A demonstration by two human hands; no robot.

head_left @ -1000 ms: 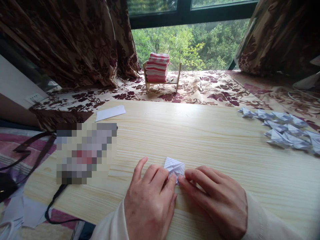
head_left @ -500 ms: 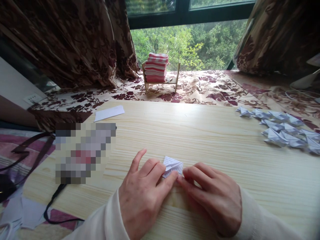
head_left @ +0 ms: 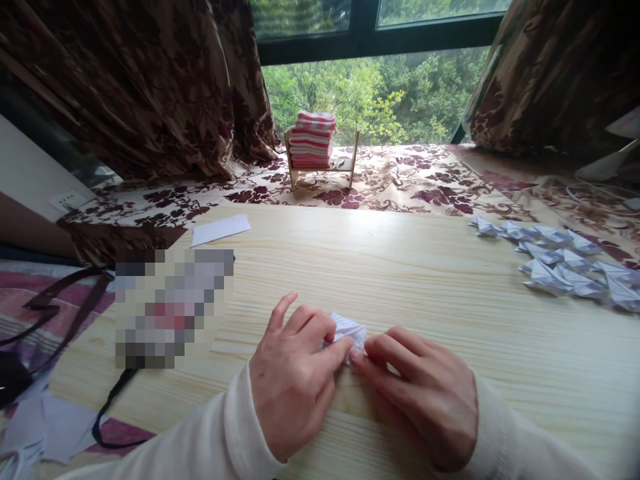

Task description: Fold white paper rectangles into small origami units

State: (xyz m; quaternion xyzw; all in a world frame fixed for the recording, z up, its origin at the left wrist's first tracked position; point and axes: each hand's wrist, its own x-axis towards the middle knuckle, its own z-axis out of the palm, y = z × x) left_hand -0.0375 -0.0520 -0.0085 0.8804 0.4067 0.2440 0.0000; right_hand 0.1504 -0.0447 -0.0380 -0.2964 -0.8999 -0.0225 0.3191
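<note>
Fingers of my L hand [head_left: 295, 387], head view, hold the folded paper [head_left: 353, 325] by its left side, thumb & curled tips close tog. on it. My R hand [head_left: 423, 393] is bent narrow, tips at the near right edge; can't tell if they pinch or just touch. Paper's on the table [head_left: 350, 267], btwn both hands, a bit far of my thumbs; neither hand's nearer. Long axis approx. left-right as far as it shows; L fingers hide part. Folded pieces [head_left: 547, 277] sit far right, paper strip [head_left: 221, 230] far left, well apart.
</note>
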